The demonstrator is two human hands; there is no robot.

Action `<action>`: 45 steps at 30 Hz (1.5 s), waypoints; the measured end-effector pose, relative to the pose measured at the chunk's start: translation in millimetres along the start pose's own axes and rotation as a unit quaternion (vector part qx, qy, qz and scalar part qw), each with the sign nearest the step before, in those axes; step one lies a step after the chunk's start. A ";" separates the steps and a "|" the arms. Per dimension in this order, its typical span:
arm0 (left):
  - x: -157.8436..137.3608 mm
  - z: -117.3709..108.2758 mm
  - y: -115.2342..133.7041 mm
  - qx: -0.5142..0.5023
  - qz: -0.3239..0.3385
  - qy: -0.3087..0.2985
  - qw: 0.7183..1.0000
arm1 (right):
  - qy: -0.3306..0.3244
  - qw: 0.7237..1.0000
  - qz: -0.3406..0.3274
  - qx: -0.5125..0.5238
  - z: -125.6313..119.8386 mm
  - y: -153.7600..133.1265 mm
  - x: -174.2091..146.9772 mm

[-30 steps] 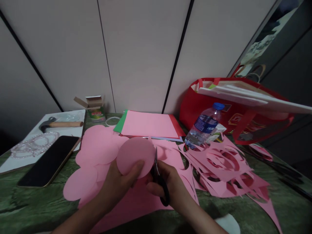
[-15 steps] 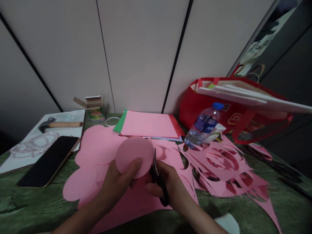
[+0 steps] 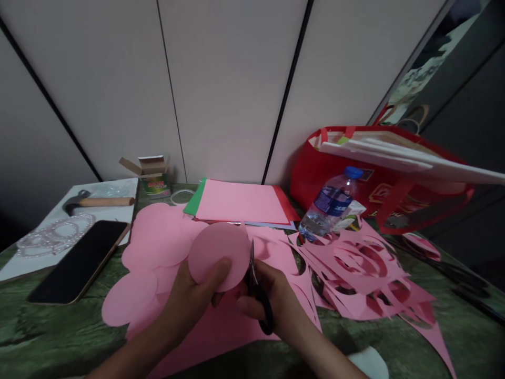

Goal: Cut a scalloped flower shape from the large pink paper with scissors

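Note:
My left hand (image 3: 197, 295) pinches a pink paper circle (image 3: 221, 247) by its lower edge, thumb on top. In my right hand (image 3: 272, 295) is a pair of black-handled scissors (image 3: 263, 306), fingers through the loops. The blades point up along the circle's right edge, where a thin pointed bit of paper sticks up at the top. Below and behind lie pink paper sheets (image 3: 221, 331). Several cut pink circles (image 3: 130, 297) overlap at the left. A heap of pink paper offcuts (image 3: 363, 263) with round holes spreads to the right.
At left are a phone (image 3: 81, 260), a hammer (image 3: 106, 201), beads (image 3: 55, 237) and an opened small box (image 3: 155, 181). Coloured paper (image 3: 240, 200) lies at the back. A water bottle (image 3: 329, 202) stands before a red bag (image 3: 307, 168); a white object (image 3: 371, 363) sits at the front edge.
The paper circle and both hands have shifted very slightly right and down. Both grips stay the same, and the rest of the table looks unchanged.

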State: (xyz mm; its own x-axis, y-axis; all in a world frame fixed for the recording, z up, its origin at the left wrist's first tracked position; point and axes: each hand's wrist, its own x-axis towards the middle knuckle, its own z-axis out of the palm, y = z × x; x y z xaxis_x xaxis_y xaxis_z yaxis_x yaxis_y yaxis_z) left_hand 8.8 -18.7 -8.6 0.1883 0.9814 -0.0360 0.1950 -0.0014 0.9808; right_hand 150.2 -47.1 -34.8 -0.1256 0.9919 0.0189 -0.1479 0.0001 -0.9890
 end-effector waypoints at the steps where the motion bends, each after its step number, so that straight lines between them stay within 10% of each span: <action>1: -0.1 0.3 0.8 0.002 -0.001 0.004 1.000 | -0.003 1.000 -0.003 0.008 0.5 -1.5 -0.2; 45: 1.6 -3.2 3.0 0.060 0.011 0.028 0.998 | 0.012 1.000 0.020 0.004 0.8 -0.6 0.3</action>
State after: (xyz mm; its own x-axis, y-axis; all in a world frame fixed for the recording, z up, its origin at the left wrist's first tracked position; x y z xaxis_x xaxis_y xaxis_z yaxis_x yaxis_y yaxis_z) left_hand 6.6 -16.4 -5.1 0.1413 0.9900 -0.0010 0.3053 -0.0426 0.9513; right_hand 149.4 -46.9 -34.1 -0.1087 0.9938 -0.0234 -0.1507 -0.0398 -0.9878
